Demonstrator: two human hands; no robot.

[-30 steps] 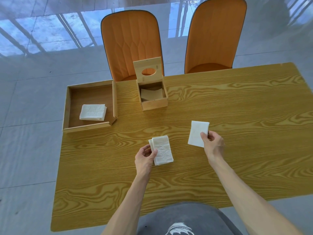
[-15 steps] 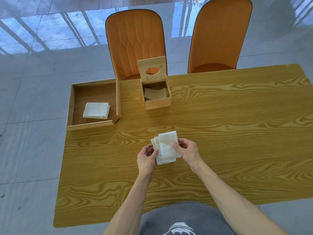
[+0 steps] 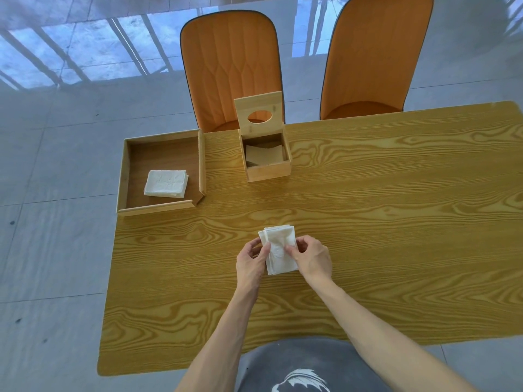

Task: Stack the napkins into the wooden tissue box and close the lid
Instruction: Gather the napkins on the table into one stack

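From the head view, the left hand (image 3: pixel 252 263) and right hand (image 3: pixel 310 258) both pinch the small napkin stack (image 3: pixel 279 250) low over the table (image 3: pixel 396 222), near the person. Light, limp and prone to fanning apart, it probably wants gripping across opposite edges. The wooden tissue box (image 3: pixel 267 162) stands farther back, lid (image 3: pixel 259 114) upright.

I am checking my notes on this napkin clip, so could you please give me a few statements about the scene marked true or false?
1. The hinged lid with the oval hole on the small wooden tissue box stands open. True.
2. Both hands, left hand and right hand, hold the small pile of white napkins over the wood-grain table. True.
3. The shallow wooden tray is empty. False: a pile of folded white napkins lies in it.
4. The tissue box sits inside the tray. False: it stands on the table beside it.
5. Two orange chairs stand behind the table. True.
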